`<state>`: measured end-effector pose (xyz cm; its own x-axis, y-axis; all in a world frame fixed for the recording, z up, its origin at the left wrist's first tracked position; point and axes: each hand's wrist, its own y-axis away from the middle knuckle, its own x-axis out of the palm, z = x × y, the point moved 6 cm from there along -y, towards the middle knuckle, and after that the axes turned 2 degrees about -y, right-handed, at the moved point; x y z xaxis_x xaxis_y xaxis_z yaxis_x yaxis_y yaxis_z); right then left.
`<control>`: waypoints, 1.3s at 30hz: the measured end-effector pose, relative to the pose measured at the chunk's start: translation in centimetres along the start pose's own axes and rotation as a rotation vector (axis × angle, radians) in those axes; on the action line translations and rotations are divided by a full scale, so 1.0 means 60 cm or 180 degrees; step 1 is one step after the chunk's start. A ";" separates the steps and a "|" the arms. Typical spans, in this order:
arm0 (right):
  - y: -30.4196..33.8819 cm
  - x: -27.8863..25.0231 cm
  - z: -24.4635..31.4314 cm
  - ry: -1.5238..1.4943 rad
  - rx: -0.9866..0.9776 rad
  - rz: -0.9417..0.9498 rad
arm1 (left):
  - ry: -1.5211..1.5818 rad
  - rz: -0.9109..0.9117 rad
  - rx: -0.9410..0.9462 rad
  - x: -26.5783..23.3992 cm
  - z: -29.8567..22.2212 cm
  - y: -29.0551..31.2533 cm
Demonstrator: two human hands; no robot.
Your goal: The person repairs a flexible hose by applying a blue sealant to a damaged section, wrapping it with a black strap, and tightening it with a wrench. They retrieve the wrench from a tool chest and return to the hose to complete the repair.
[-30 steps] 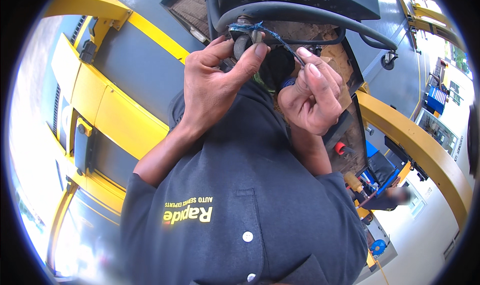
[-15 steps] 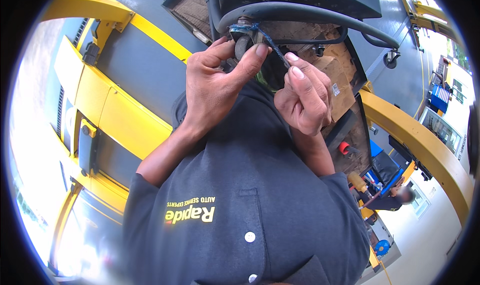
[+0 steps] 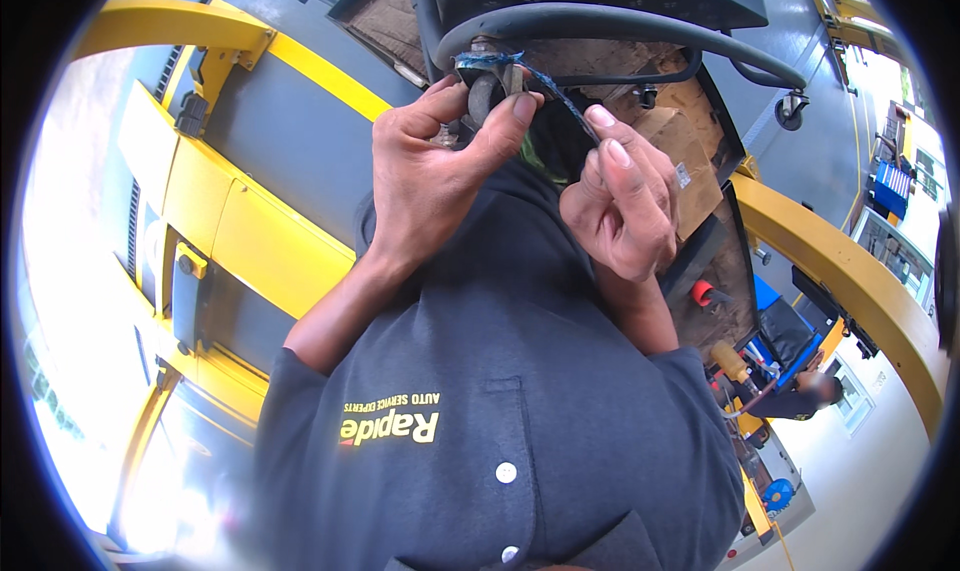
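Yellow lettering [image 3: 390,429] in two lines, one large, one small, appears upside down on the dark shirt [image 3: 440,336], as the view looks down the chest. The left hand [image 3: 428,176] is clamped on a caster [image 3: 484,96] under the end of a curved grey tube [image 3: 600,23], seemingly to stop it swivelling. A blue strand [image 3: 562,94] stretches from its top to the right hand [image 3: 630,201], which pinches it, presumably for tension. Beyond, a cardboard box [image 3: 700,191] bears a pale label [image 3: 684,176], too small to read.
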<state>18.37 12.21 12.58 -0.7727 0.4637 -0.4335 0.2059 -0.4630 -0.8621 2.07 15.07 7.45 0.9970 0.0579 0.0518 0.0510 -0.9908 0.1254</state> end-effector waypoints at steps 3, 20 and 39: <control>0.002 0.005 0.002 -0.0021 -0.0015 0.0028 | -0.0004 0.0032 0.0016 -0.001 0.007 -0.001; 0.001 -0.009 0.012 0.0169 -0.0011 0.0072 | -0.0128 0.0048 0.0138 -0.003 0.004 -0.001; -0.050 -0.062 -0.071 0.0439 -0.0371 -0.1171 | 0.0728 -0.0266 -0.0649 -0.031 -0.016 0.021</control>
<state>23.18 15.09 15.65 -0.7212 0.6831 -0.1151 0.0035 -0.1625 -0.9867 0.24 13.83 8.46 0.9497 0.1869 0.2514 0.0963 -0.9379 0.3333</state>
